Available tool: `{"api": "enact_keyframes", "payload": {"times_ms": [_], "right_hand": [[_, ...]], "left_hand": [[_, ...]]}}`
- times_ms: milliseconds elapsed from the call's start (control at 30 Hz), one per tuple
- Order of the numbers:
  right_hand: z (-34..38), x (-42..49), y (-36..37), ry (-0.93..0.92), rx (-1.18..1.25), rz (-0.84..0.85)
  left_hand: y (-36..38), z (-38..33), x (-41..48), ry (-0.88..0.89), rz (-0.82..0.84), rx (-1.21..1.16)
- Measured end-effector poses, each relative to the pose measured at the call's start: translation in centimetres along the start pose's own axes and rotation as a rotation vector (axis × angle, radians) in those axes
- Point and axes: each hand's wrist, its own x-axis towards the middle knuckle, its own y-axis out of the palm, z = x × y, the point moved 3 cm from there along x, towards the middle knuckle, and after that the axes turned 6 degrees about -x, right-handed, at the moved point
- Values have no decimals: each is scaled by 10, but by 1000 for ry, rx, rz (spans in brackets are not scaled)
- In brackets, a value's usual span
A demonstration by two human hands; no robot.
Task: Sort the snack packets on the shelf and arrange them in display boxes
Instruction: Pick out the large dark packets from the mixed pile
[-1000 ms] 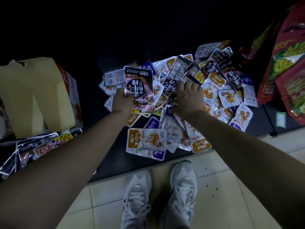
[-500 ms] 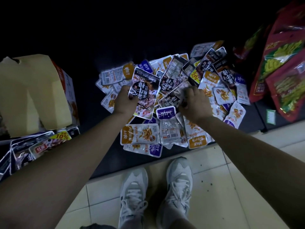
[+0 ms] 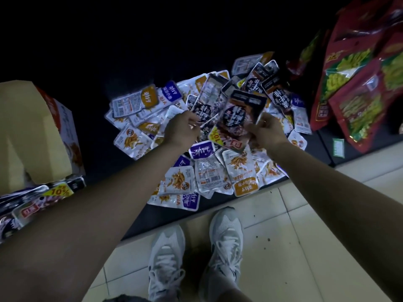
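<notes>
Dim shop light falls on a low black shelf [image 3: 102, 131] heaped with snack packets [image 3: 209, 171] under and around both hands. Right hand [image 3: 267, 131] pinches a dark packet [image 3: 237, 115], lifted and tilted above the heap. Left hand [image 3: 181, 129] has its fingers curled at the edge of another dark packet [image 3: 204, 111]; I cannot tell whether it grips it. Well left of the hands stands an open display box [image 3: 32, 131]; red bags [image 3: 359, 94] hang to their right.
</notes>
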Motion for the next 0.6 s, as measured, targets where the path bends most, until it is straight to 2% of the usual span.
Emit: {"api": "enact_keyframes", "payload": {"times_ms": [167, 233, 300, 367, 467, 600], "right_hand": [[-27, -1, -24, 139, -41, -33], [-32, -2, -22, 145, -55, -11], [-35, 0, -18, 160, -45, -17], [-35, 1, -14, 157, -9, -28], [-33, 1, -9, 148, 6, -24], [-27, -3, -3, 143, 51, -7]], "left_hand": [[25, -10, 10, 74, -129, 413], [28, -11, 13, 35, -107, 535], [27, -6, 14, -22, -105, 561], [28, -2, 15, -52, -96, 429], [19, 2, 13, -90, -165, 36], [-7, 0, 13, -58, -363, -152]]}}
